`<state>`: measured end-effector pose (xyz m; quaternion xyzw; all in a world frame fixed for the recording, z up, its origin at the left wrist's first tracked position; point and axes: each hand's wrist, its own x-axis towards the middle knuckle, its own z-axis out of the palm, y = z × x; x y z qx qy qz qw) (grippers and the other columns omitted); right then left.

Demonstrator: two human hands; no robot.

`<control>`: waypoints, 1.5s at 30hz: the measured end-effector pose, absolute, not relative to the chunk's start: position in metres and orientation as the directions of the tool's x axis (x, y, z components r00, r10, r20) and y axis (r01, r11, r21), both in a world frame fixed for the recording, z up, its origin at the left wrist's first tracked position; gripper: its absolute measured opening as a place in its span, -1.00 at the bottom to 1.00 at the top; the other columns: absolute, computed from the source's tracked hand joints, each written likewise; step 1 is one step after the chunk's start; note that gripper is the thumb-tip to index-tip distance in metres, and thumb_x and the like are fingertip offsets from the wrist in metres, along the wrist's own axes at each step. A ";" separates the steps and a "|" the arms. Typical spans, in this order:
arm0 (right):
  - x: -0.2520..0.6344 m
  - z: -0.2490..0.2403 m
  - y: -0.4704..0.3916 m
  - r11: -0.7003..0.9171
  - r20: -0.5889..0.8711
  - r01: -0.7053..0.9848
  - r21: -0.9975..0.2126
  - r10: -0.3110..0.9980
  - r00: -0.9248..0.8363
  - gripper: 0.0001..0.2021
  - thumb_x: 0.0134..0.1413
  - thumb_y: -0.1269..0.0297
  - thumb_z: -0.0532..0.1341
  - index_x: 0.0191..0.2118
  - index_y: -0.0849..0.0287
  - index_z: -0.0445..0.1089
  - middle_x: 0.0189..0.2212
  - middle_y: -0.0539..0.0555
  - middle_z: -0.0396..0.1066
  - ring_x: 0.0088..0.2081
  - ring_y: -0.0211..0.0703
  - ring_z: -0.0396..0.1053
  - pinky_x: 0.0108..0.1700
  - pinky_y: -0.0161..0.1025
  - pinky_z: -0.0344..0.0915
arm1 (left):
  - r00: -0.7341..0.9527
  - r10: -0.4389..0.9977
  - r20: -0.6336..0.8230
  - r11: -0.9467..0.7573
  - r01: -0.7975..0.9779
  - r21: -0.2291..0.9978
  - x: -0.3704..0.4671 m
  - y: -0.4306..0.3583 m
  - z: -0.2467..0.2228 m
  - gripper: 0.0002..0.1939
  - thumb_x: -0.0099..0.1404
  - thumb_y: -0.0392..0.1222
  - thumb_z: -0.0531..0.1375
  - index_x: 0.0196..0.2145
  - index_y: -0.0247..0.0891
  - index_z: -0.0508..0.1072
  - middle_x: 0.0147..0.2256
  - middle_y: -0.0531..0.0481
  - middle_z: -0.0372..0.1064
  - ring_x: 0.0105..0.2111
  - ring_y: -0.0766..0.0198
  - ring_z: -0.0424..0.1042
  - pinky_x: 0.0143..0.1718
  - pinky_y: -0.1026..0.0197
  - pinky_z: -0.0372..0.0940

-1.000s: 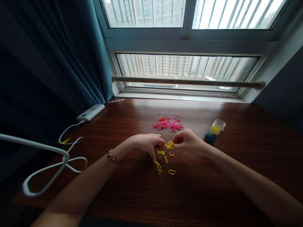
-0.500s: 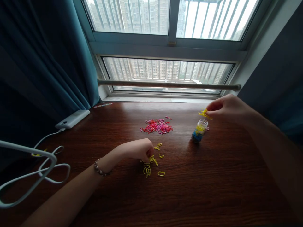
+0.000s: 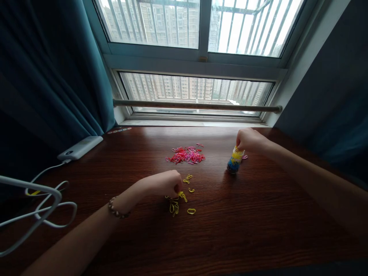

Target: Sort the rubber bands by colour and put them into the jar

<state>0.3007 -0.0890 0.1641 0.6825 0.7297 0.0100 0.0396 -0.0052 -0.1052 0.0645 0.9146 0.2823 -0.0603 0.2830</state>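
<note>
Small yellow rubber bands (image 3: 174, 207) lie in a loose group on the table, a few of them apart to the right. My left hand (image 3: 168, 184), with a beaded bracelet at the wrist, is closed in a pinch on some of these bands at the table. A small clear jar (image 3: 234, 161) stands upright to the right, blue bands low in it and yellow ones above. My right hand (image 3: 248, 140) is at the jar's mouth, fingers pinched together and pointing down, with yellow bands at the fingertips. The fingertips themselves are partly hidden by the hand.
A pile of red and pink rubber bands (image 3: 186, 155) lies on the brown table (image 3: 201, 241) beyond my left hand. One pink band (image 3: 244, 157) is beside the jar. At the left are a white power bank (image 3: 80, 148) and looped white cable (image 3: 54, 209). A window stands behind.
My right hand has come down and left from above the jar, carrying yellow bands to its mouth. My left hand stays pinched at the yellow group. The whole view has shifted slightly.
</note>
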 end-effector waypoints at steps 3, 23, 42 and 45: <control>0.294 0.161 -0.092 0.057 0.002 0.988 0.141 0.998 -0.058 -0.82 -0.28 0.39 0.26 -0.42 0.20 0.53 -0.44 0.15 0.47 -0.39 -0.10 0.39 -0.49 -0.32 0.17 | 0.832 0.486 -0.267 -0.683 0.552 0.478 -0.006 -0.105 0.064 -0.84 -0.10 -0.42 0.09 -0.60 -0.38 0.48 -0.68 0.07 0.29 -0.67 0.46 0.07 -0.64 0.39 -0.04; 0.303 0.164 -0.099 0.079 0.042 0.996 0.049 0.996 -0.081 -0.81 -0.29 0.54 0.19 -0.48 0.23 0.51 -0.48 0.11 0.46 -0.38 -0.16 0.38 -0.41 -0.36 0.21 | 0.828 0.526 -0.195 -0.459 0.469 0.754 -0.013 -0.084 0.063 -0.85 0.00 -0.28 0.18 -0.44 -0.41 0.48 -0.53 0.00 0.36 -0.54 0.40 0.27 -0.56 0.41 0.12; 0.308 0.175 -0.126 0.136 0.208 0.913 -0.384 0.976 -0.058 -0.82 -0.08 0.49 0.12 -0.36 0.24 0.46 -0.50 0.03 0.48 -0.40 -0.21 0.44 -0.32 -0.40 0.33 | 0.770 0.631 -0.097 -0.298 0.355 0.886 -0.016 -0.074 0.058 -0.79 0.01 -0.18 0.24 -0.42 -0.41 0.48 -0.47 -0.04 0.39 -0.49 0.39 0.30 -0.46 0.35 0.20; 0.306 0.162 -0.151 0.161 0.364 0.871 -0.463 0.931 0.022 -0.83 -0.05 0.44 0.12 -0.34 0.21 0.45 -0.45 0.04 0.49 -0.36 -0.17 0.45 -0.31 -0.36 0.34 | 0.744 0.662 -0.094 -0.221 0.314 0.924 -0.015 -0.074 0.057 -0.79 0.00 -0.19 0.26 -0.41 -0.40 0.48 -0.47 -0.01 0.40 -0.48 0.39 0.32 -0.43 0.33 0.23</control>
